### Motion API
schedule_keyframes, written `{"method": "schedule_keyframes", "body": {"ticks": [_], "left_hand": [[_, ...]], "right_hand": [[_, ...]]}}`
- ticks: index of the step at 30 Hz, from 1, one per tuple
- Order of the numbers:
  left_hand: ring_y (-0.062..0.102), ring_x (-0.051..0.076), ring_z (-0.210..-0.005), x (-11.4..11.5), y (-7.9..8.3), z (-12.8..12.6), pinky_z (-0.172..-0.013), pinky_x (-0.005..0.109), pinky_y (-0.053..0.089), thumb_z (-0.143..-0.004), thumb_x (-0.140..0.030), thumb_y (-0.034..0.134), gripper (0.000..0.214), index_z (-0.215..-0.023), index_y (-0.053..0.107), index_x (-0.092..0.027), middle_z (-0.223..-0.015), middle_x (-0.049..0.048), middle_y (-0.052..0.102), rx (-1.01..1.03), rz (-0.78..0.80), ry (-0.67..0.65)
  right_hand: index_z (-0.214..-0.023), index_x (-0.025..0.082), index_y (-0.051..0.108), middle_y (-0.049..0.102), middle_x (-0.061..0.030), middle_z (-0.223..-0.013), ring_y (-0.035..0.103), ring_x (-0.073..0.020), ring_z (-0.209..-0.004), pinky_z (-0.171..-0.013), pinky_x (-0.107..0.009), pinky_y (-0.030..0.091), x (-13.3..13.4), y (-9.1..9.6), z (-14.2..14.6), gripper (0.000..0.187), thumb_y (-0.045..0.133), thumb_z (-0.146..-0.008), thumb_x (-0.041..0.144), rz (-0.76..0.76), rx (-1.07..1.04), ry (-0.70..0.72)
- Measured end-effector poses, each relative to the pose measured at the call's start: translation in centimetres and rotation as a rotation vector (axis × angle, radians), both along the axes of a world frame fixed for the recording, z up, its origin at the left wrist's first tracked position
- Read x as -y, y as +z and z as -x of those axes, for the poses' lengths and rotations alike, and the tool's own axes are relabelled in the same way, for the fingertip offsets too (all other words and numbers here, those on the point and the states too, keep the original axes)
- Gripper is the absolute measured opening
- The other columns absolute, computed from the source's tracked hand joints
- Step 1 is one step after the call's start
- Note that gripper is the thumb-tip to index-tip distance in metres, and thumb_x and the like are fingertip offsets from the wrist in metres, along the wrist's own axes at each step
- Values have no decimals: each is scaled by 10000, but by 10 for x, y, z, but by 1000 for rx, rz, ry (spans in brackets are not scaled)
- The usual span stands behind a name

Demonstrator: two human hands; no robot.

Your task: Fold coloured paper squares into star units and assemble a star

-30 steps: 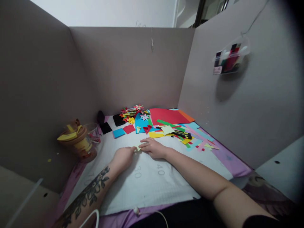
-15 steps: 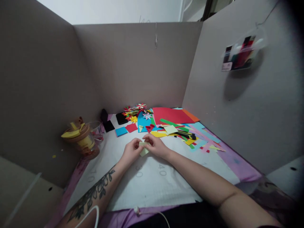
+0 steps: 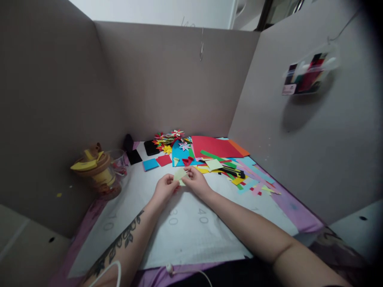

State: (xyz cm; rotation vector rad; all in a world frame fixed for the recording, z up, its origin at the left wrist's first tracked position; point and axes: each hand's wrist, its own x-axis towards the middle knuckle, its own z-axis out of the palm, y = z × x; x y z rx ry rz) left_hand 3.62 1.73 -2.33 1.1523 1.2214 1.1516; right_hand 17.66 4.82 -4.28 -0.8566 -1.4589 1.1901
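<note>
A small pale green piece of paper (image 3: 180, 175) is held between both hands, above the white sheet in the middle of the table. My left hand (image 3: 165, 186) pinches its left edge between thumb and fingers. On the other side, my right hand (image 3: 196, 181) is closed on the right edge. Fingers cover part of the paper, so its folds cannot be made out fully. Just beyond the hands lie small folded red pieces (image 3: 188, 161) and a pale green square (image 3: 214, 164).
Paper strips and a black-and-yellow utility knife (image 3: 233, 172) lie to the right. Red paper sheets (image 3: 214, 146) and folded paper stars (image 3: 169, 139) are at the back. Blue (image 3: 150, 164) and red squares sit back left. A clay pot (image 3: 95, 167) stands left; partitions surround the table.
The pale green paper has been turned and raised slightly; more of its surface now shows above my thumbs. Both hands still grip it. The view has shifted a little.
</note>
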Motion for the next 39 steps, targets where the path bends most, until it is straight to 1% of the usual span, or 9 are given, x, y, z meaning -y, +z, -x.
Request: {"method": "schedule_keyframes", "body": {"ticks": [4, 8, 11, 14, 19, 24, 27, 32, 39], "left_hand": [[520, 86, -457, -3, -5, 2, -461, 181, 363, -626, -280, 623, 227, -775, 521, -143, -571, 1, 617, 17, 9, -35], [529, 98, -439, -6, -6, 4, -452, 181, 365, -617, -226, 586, 269, -857, 477, -169, -523, -31, 598, 17, -6, 47], [521, 93, -433, -6, -4, 7, -456, 180, 369, -623, -198, 543, 241, -848, 457, -183, -534, -31, 612, 33, -18, 82], [563, 111, -485, -6, -3, 9, -492, 196, 396, -648, -239, 549, 194, -819, 482, -175, -561, -11, 625, 60, -33, 52], [616, 138, -586, -1, -4, 5, -544, 213, 425, -641, -252, 582, 221, -826, 502, -163, -606, 11, 642, 80, -4, 59], [640, 144, -641, 7, -6, 2, -566, 220, 445, -678, -199, 541, 169, -831, 487, -151, -671, 46, 655, 81, 93, 59], [626, 154, -614, 12, -3, 12, -560, 251, 453, -736, -202, 483, 162, -884, 525, -151, -687, 48, 660, -209, 44, -32], [576, 210, -901, 24, 0, 42, -831, 350, 428, -815, -174, 435, 233, -890, 655, -184, -919, 78, 665, -1023, -510, -173], [535, 205, -1012, 35, -6, 43, -905, 337, 410, -821, -83, 410, 344, -1064, 618, -210, -1087, 70, 630, -1247, -702, -480]], "right_hand": [[-903, 176, 533, 605, -11, -803, 580, -145, -711, -664, -268, 479, -3, 0, -4, 217, 566, -690, 203, -33, 47, -57], [-1108, 213, 443, 582, -31, -935, 570, -130, -706, -631, -255, 483, -7, -1, -13, 435, 517, -685, 143, -91, 36, -36], [-1049, 227, 508, 485, -69, -1198, 549, -171, -964, -731, -284, 482, -7, 2, -21, 409, 465, -672, 73, -275, 188, 48], [-980, 228, 591, 415, -73, -1273, 412, -221, -1178, -883, -368, 424, -1, 8, -25, 355, 472, -697, 51, -484, 449, -13], [-924, 229, 634, 515, -86, -1161, 416, -240, -1099, -938, -426, 343, 6, 10, -19, 171, 560, -789, 155, -768, 761, -133], [-854, 205, 624, 610, -71, -919, 464, -207, -915, -826, -359, 361, 0, 5, -16, 126, 499, -859, 209, -837, 856, -90], [-831, 194, 610, 621, -63, -888, 475, -192, -881, -785, -329, 357, -4, 5, -16, 127, 487, -856, 181, -873, 872, -3], [-805, 192, 587, 630, -48, -898, 504, -171, -887, -769, -297, 358, -2, 5, -13, 126, 485, -830, 121, -881, 936, 221], [-826, 188, 597, 631, -53, -933, 522, -175, -919, -795, -301, 379, -2, 4, -16, 150, 486, -806, 89, -822, 949, 312]]}}
